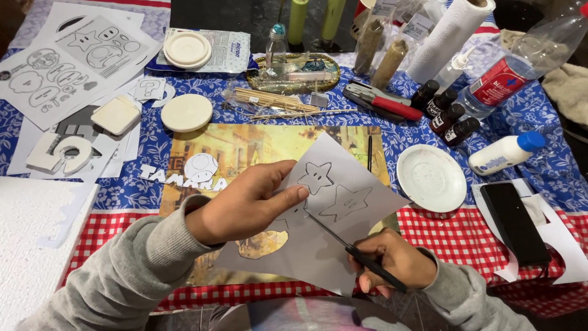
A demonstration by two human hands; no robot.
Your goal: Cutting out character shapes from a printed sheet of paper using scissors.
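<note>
Paper sheet point(343, 208) with two star outlines printed on it is what I've got going here, held up off the table over the yellowish picture mat point(245, 147), roughly in the middle of everything. Biggest stuff first: the blue floral tablecloth point(539, 110) covers most of the table with a red checked strip nearer me, there's a slab of white foam point(30, 239) off to my left, printed template sheets point(67, 61) top left, and a white saucer point(431, 178) just right of my paper. My left hand point(245, 205) is pinching the sheet's left edge, thumb on top, fingers curled under. My right hand point(392, 260) is closed around a pair of slim black scissors point(352, 248), blades poking into the sheet just below the stars. Honest worry from here: the sheet's only held on one side, so it looks floppy, and I reckon if it sags or twists the blades could wander into a star point and clip it off. My thumb's also pretty close to the cutting line, so a slip wouldn't be fun. The little dark paint bottles point(444, 110) sit well apart, so no spill risk there.
</note>
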